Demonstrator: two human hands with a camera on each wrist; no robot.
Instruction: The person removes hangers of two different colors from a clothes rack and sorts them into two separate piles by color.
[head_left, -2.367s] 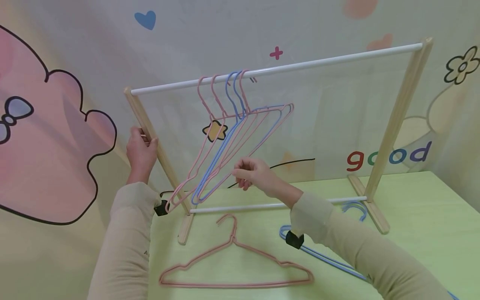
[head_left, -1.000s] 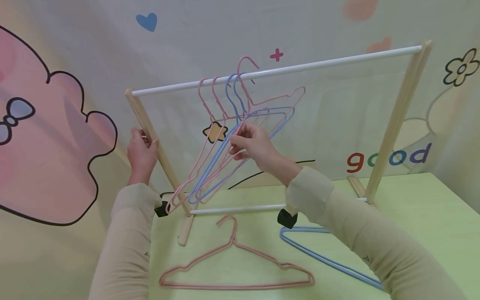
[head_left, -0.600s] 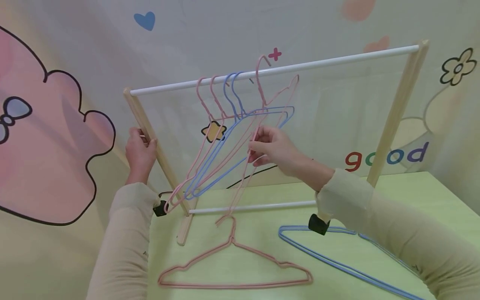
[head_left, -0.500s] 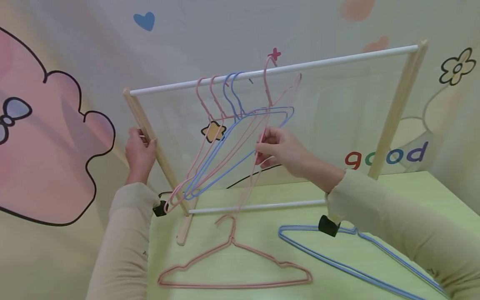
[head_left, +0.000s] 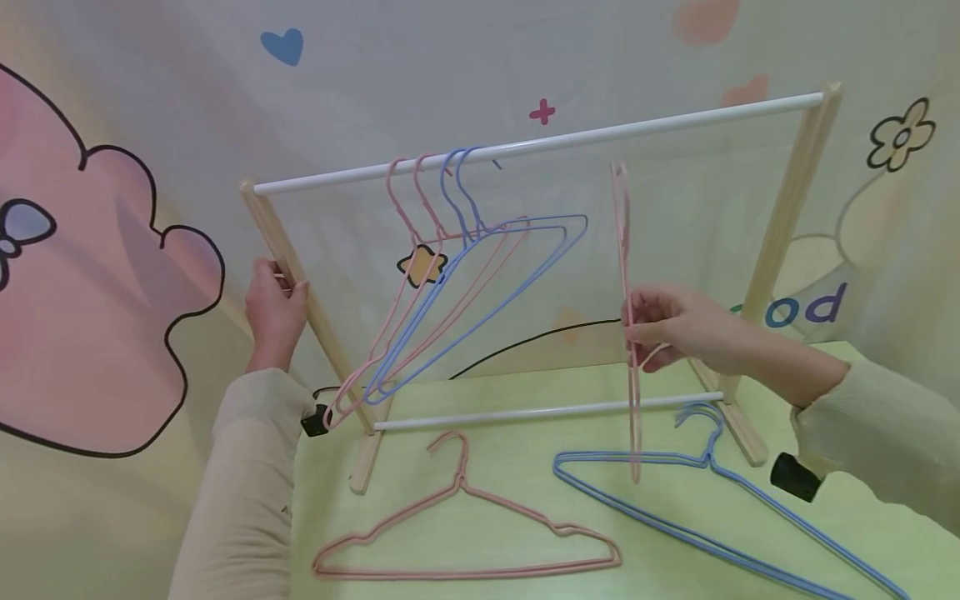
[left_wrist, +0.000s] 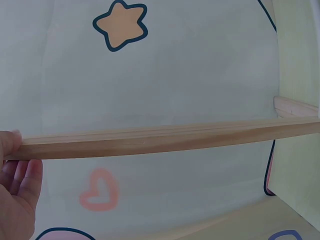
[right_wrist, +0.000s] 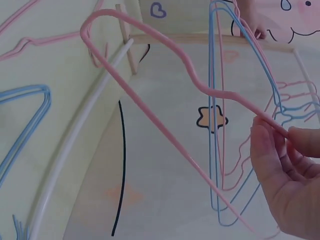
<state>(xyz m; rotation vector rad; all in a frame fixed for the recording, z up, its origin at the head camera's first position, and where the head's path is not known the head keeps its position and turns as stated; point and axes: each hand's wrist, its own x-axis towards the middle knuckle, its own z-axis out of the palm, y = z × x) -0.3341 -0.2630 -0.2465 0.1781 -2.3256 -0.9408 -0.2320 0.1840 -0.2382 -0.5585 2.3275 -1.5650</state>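
In the head view, a thin pink hanger (head_left: 622, 225) is pinched between the thumb and fingers of the right hand (head_left: 686, 325), and it is seen almost edge-on. Half a second ago its hook was raised above the white top rail (head_left: 675, 123); now its upper end is seen below that rail, and the hanger has been brought across to the right, in front of the lower bar (head_left: 525, 413). Its removal can thus be judged complete: it is carried by the right hand alone. Two pink hangers (head_left: 395, 202) and two blue hangers (head_left: 452, 202) are left on the rail. The wooden post (head_left: 324, 333) is still gripped by the left hand (head_left: 276, 312), by which the rack is probably steadied. On the table (head_left: 510, 458), a flat pink hanger, possibly a stack (head_left: 465, 575), and stacked blue hangers (head_left: 708, 457) are seen; nothing among them has been shifted.

In the left wrist view, the post is clasped between thumb and fingers, with the backdrop (left_wrist: 190, 70) behind it.

In the right wrist view, the held hanger is nipped by thumb and fingertips along one sloping shoulder, its rounded corner pointed away from the hand. The four hung hangers are seen beyond, apparently apart from it.
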